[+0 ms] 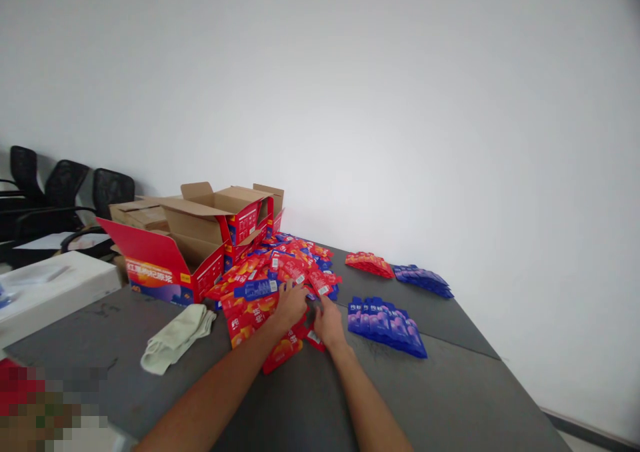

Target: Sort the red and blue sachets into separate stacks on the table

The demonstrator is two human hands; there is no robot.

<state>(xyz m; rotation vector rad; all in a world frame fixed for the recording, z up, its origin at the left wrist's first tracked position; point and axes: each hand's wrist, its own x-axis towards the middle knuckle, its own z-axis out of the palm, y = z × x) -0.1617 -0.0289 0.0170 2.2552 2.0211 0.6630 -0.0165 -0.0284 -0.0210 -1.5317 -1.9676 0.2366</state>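
A mixed heap of red and blue pouches (295, 257) lies on the dark table, with more red pouches (284, 353) spread at its near side. My left hand (291, 303) reaches onto the heap's near edge, fingers bent over the pouches; what they grip, if anything, is too small to tell. My right hand (329, 323) is just to the right, its fingers at a red pouch (321, 282); a firm hold cannot be made out. A blue pouch (256, 289) lies on the heap left of my left hand.
Blue pouches (385, 325) are fanned out on the right, with a red row (369, 263) and another blue row (423, 279) behind. Open red cartons (165, 265) stand at the left back. A pale cloth (177, 338) and a white box (60, 292) are at the left.
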